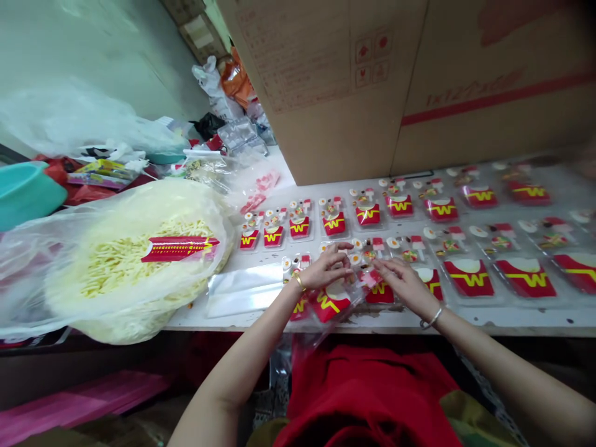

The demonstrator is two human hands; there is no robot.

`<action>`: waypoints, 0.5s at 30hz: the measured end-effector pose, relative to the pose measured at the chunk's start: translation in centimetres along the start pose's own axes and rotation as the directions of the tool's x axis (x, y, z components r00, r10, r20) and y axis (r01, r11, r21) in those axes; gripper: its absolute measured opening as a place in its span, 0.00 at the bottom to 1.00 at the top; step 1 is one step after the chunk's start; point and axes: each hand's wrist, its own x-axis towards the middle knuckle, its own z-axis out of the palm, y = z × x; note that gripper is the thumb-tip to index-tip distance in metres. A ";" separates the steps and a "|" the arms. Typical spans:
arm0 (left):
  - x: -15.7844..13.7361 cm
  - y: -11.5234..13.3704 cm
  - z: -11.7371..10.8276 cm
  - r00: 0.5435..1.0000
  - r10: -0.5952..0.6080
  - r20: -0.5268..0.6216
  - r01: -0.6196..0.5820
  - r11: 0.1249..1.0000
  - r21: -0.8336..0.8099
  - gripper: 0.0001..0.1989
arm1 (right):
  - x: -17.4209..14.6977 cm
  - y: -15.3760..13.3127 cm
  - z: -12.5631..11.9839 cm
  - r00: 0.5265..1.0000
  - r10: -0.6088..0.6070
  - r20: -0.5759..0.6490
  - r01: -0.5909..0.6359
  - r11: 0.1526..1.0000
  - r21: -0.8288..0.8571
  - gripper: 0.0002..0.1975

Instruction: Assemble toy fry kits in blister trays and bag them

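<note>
In the head view, your left hand (326, 270) lies over the top of a clear package (329, 305) that holds a red carton with a yellow W, the package tilted near the table's front edge. Your fingers there are bent and slightly apart, though whether they grip the plastic you cannot tell from this angle. Your right hand (405, 285) comes in from the other side, its fingertips drawn narrowly together beside a pink piece (371, 278) at the package's upper right; whether they pinch anything is also hidden. You wear a gold bracelet (299, 284) on the left wrist and a silver bracelet (431, 318) on the right.

Around your hands, similar packs stretch along the white table (493, 316) in a back row (334, 223) and a front row (468, 276) (the far right ones are blurred). To your left lie clear sleeves (246, 288), then a large plastic bag (130, 323) of pale yellow strips (112, 261) with a red carton piece (179, 249) on top. A teal basin (30, 192) sits beyond it, and a cardboard box (335, 124) stands behind the packs
</note>
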 end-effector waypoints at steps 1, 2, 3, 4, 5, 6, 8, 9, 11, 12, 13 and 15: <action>0.5 0.2 0.1 1.000 0.014 -0.019 -0.014 1.000 -0.023 0.10 | 0.0 -0.2 0.2 1.000 -0.001 0.019 0.000 0.998 0.058 0.25; 0.9 0.3 0.2 0.999 0.021 -0.039 -0.023 0.999 -0.049 0.10 | 0.0 -0.4 0.3 0.999 -0.001 0.036 -0.003 0.994 0.110 0.24; 1.3 0.4 0.3 0.998 0.022 -0.058 -0.027 0.997 -0.076 0.11 | 0.0 -0.6 0.5 0.998 -0.002 0.055 -0.006 0.988 0.156 0.23; 1.7 0.5 0.4 0.997 0.020 -0.075 -0.028 0.995 -0.101 0.11 | 0.0 -0.8 0.6 0.997 -0.001 0.071 -0.013 0.981 0.196 0.22; 2.1 0.6 0.4 0.996 0.015 -0.092 -0.027 0.992 -0.127 0.11 | -0.1 -1.1 0.8 0.996 -0.001 0.084 -0.019 0.974 0.227 0.21; 2.4 0.6 0.5 0.995 0.005 -0.102 -0.021 0.987 -0.157 0.12 | -0.2 -1.3 0.9 0.996 -0.004 0.090 -0.018 0.969 0.248 0.19; 2.9 0.8 0.6 0.995 -0.043 -0.089 0.021 0.972 -0.236 0.13 | -0.2 -1.7 0.9 0.997 -0.020 0.072 0.000 0.965 0.262 0.15; 3.0 1.0 0.6 0.995 -0.077 -0.067 0.055 0.958 -0.280 0.14 | -0.1 -1.9 0.9 0.999 -0.026 0.045 0.014 0.968 0.251 0.14; 3.3 1.3 0.6 0.990 -0.140 -0.021 0.124 0.928 -0.352 0.16 | 0.2 -2.1 0.6 0.999 -0.046 -0.007 0.046 0.978 0.203 0.13; 3.4 1.6 0.6 0.987 -0.161 -0.007 0.147 0.917 -0.372 0.16 | 0.5 -2.1 0.4 0.998 -0.056 -0.026 0.060 0.984 0.170 0.14; 3.5 1.8 0.6 0.985 -0.172 -0.004 0.158 0.911 -0.381 0.17 | 0.8 -2.2 0.2 0.997 -0.070 -0.036 0.075 0.988 0.133 0.14; 3.8 2.1 0.4 0.983 -0.183 -0.012 0.165 0.910 -0.379 0.17 | 1.7 -2.3 -0.2 0.993 -0.111 -0.039 0.113 0.992 0.063 0.13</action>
